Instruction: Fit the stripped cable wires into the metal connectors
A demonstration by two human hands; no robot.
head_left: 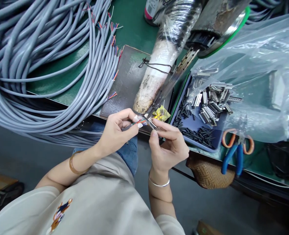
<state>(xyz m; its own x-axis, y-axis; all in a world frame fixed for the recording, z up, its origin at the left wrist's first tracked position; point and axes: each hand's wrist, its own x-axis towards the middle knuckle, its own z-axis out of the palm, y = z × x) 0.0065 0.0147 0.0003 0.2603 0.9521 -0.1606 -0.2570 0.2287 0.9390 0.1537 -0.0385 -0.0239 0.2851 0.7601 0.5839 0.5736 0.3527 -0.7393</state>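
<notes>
My left hand (120,130) pinches a small bunch of coloured wires (140,121), with white coverings on the thumb and finger tips. My right hand (167,142) holds a small metal connector (149,122) between thumb and fingers, right beside the wire ends. Whether the wires touch its pins is too small to tell. Both hands are close together at the bench's front edge. Just behind the connector are a yellow sponge (165,113) and the lower tip of a metal holder (159,98). A thin upright wire stands by the sponge.
Grey cables (95,71) with stripped ends cover the left. A wrapped duct (156,68) comes down behind the hands onto a dark board (125,78). Right are a blue tray (214,148) of black sleeves and connectors (213,104), a plastic bag (262,71), and blue-handled pliers (239,156) beside orange-handled cutters (249,145).
</notes>
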